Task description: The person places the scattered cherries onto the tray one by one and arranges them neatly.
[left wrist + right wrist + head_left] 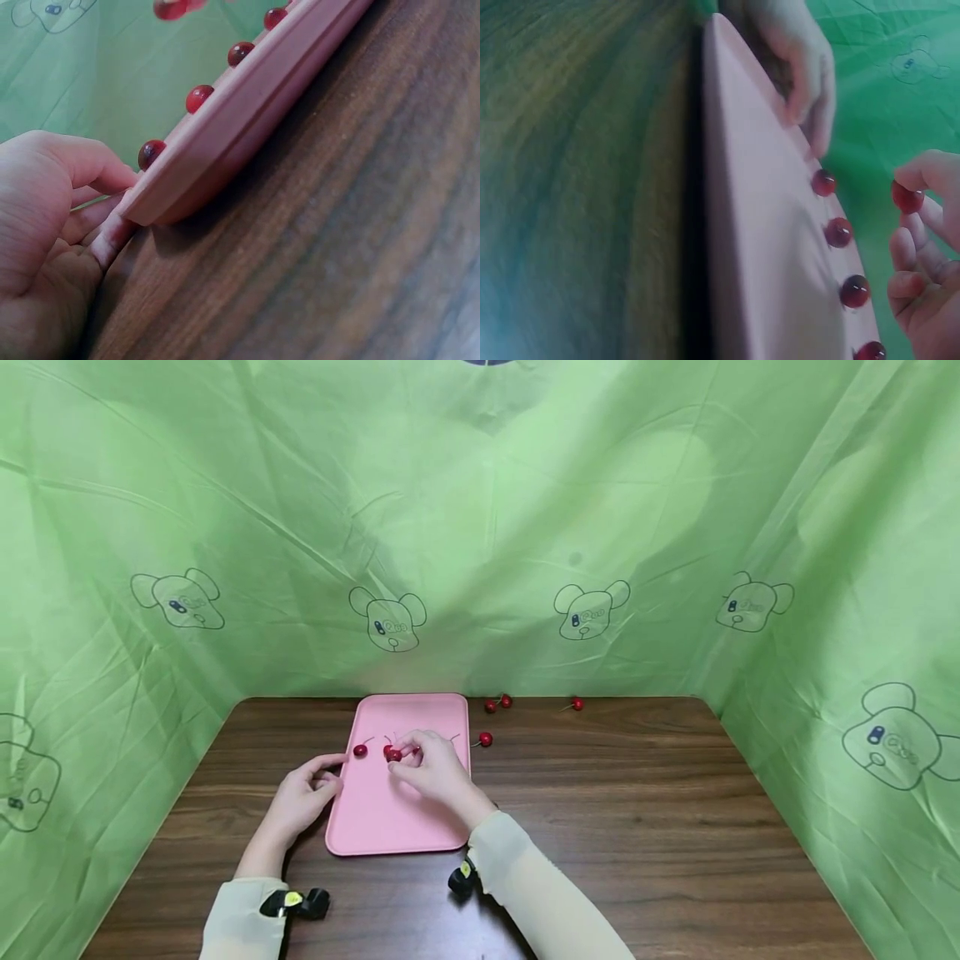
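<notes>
Right fingers (930,171), cherry (908,198) between their tips

Both sleeves are long and pale cream, the left sleeve (242,922) and right sleeve (547,893) each ending in a cuff at the wrist. A small, rounded black camera sits at each cuff, left (318,904) and right (460,882), each with a bright yellow patch (293,899). The left hand (300,797) and right hand (438,772) are bare.
</notes>
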{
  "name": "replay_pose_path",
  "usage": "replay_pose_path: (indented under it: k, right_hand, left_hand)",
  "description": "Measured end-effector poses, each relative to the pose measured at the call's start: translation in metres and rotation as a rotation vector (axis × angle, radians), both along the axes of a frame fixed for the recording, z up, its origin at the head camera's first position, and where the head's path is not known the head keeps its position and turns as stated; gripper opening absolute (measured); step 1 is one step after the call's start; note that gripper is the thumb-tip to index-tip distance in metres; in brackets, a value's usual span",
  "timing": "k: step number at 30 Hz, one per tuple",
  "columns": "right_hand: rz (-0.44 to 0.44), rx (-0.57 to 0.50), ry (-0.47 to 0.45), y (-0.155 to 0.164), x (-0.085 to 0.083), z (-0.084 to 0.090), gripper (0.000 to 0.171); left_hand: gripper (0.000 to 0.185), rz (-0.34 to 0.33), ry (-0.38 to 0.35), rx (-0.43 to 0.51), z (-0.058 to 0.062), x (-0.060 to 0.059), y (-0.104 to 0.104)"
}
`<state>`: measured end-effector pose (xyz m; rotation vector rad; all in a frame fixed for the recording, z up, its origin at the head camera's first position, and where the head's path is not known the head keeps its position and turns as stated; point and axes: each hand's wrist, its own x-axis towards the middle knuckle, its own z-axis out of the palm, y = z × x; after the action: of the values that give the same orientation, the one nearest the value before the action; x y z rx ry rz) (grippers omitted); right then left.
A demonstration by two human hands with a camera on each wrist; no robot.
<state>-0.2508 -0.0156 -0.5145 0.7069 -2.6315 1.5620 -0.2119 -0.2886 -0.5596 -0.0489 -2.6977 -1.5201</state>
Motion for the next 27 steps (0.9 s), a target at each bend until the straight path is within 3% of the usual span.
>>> replay_pose_path:
  k: [20,27]
  right_hand:
    - [0.055,0.016,-0.064,-0.048,0.011,-0.019,0.026]
    - [0.065,0.069,-0.044,-0.057,0.010,-0.026,0.023]
  left_hand:
    - [0.043,-0.010,0.016,0.042,-0.004,-0.002,-0.001]
    - [0.041,-0.017,0.022,0.048,0.001,0.001,0.000]
